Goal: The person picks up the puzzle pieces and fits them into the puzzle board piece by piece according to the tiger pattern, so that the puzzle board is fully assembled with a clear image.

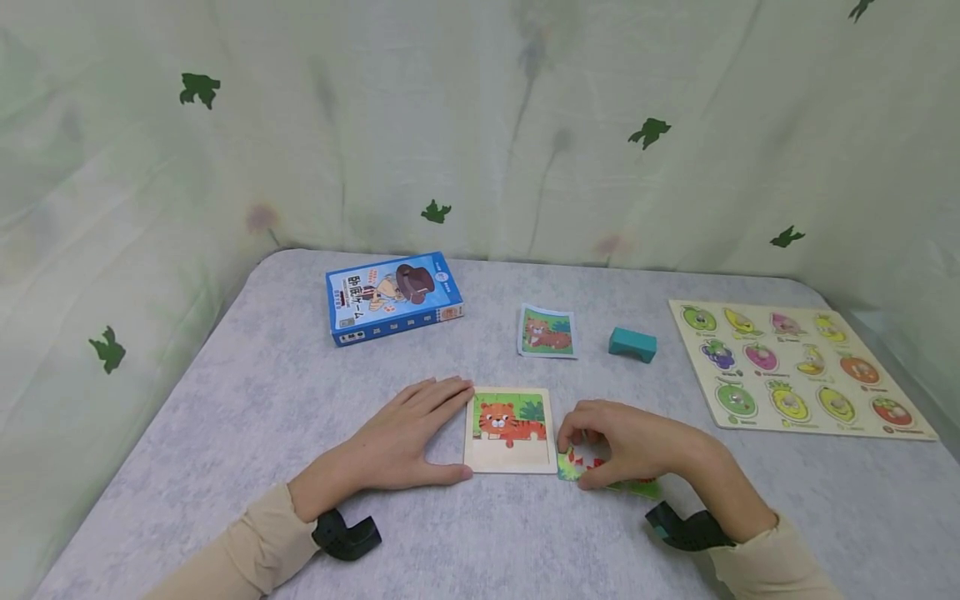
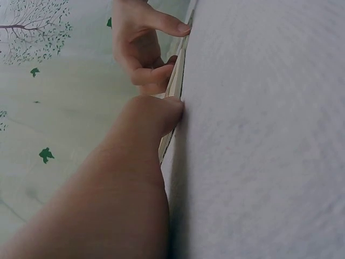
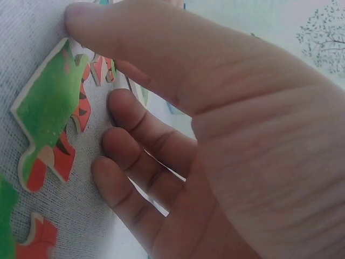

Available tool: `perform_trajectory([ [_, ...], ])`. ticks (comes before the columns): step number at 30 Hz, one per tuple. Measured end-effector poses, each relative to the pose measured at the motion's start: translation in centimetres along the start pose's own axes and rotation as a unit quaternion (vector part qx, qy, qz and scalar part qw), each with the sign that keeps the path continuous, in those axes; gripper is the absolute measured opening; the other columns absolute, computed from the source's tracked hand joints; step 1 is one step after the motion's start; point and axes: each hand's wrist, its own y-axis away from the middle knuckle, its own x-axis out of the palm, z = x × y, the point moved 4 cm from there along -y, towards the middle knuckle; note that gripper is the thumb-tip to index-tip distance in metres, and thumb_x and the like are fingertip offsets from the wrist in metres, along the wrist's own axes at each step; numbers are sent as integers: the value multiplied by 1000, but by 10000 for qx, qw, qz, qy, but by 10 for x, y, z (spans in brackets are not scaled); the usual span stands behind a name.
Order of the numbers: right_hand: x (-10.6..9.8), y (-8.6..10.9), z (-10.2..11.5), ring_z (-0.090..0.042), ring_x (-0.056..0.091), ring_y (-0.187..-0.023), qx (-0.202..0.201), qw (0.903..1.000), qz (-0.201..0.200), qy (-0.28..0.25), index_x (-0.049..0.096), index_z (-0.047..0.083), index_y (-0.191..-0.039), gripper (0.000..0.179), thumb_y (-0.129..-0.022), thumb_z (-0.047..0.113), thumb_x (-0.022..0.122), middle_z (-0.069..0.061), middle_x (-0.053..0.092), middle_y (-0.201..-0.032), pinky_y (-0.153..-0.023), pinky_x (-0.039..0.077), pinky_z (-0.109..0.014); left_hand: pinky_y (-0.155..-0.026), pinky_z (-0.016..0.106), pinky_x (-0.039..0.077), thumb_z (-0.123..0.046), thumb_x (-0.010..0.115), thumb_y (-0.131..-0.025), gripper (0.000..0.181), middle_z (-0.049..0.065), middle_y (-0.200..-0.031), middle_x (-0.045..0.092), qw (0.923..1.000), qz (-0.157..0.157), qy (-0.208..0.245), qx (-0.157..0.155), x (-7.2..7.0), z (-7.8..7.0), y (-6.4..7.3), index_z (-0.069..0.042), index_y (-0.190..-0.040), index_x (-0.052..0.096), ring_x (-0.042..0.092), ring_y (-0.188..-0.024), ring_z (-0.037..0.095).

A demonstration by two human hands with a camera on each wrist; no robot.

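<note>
A square wooden puzzle tray (image 1: pixel 510 460) lies between the hands, its upper part filled with tiger pieces and its lower part bare wood. My left hand (image 1: pixel 401 433) rests along its left side, fingers extended at the upper corner and thumb at the lower one. Just right of the tray, my right hand (image 1: pixel 626 442) bends its thumb and index finger around the edges of a green and red puzzle piece (image 1: pixel 567 467) low on the table. Loose pieces lie beneath that hand, including a green-edged piece (image 3: pixel 51 97) in the right wrist view; the palm partly hides them.
Behind the tray lie a tiger picture card (image 1: pixel 547 332) and a teal block (image 1: pixel 632 343). A blue game box (image 1: pixel 393 296) sits at the back left. At the right is a wooden fruit board (image 1: pixel 806 367). A pale curtain (image 1: pixel 480 125) hangs behind the table.
</note>
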Motion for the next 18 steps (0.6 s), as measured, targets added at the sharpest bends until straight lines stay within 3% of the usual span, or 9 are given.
perform_trajectory([
  [9,1,0,0,-8,52,-87,-58,9999,60,-71,67,32,-106,30,-84,31,88,12,58,-94,-73,47,-22,-129,47,19,-79,56,-89,103,1,-169,29,10000,36,8,-30,-2,-1,1,-14,-164,30,25,-157,20],
  [18,2,-1,1,-7,54,-75,-41,9991,158,-399,68,28,-103,28,-83,23,88,8,62,-86,-64,47,-19,-129,48,19,-79,55,-89,102,0,-170,28,9999,92,45,-48,-2,-1,1,-15,-164,29,24,-157,20],
])
